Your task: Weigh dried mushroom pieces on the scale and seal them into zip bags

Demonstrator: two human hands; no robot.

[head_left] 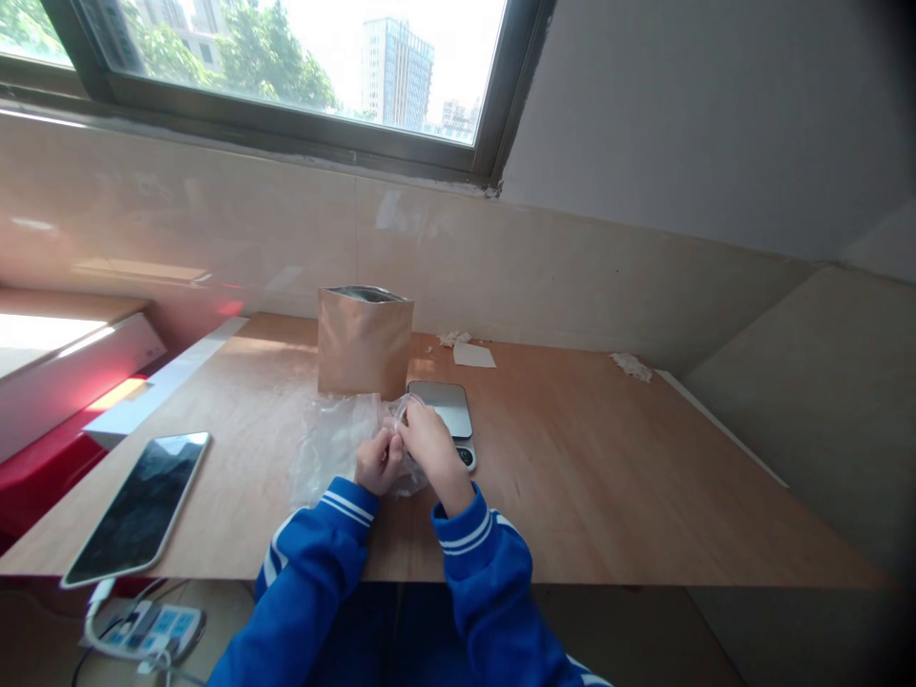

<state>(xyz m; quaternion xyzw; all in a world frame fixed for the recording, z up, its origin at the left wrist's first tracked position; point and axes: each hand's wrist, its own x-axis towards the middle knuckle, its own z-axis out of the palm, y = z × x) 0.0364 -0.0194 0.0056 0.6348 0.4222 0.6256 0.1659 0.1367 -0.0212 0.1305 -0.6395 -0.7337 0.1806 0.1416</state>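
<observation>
My left hand (379, 461) and my right hand (427, 441) are close together over the near middle of the table, both pinching a clear plastic bag (410, 477). Its top edge lies between the fingers; I cannot tell whether the bag is sealed. More clear plastic bags (325, 444) lie flat to the left of my hands. Partly behind my right hand sits a small digital kitchen scale (452, 410) with a silver plate and a dark display. A brown foil-lined pouch (364, 343) stands upright beyond the bags, its mouth open.
A tablet (139, 506) lies at the table's left edge, with a white cable and a power strip (168, 630) below. White paper (473, 355) and crumpled tissue (454, 338) lie at the back. Another crumpled tissue (631, 367) is at the back right. The wall and window close off the far side.
</observation>
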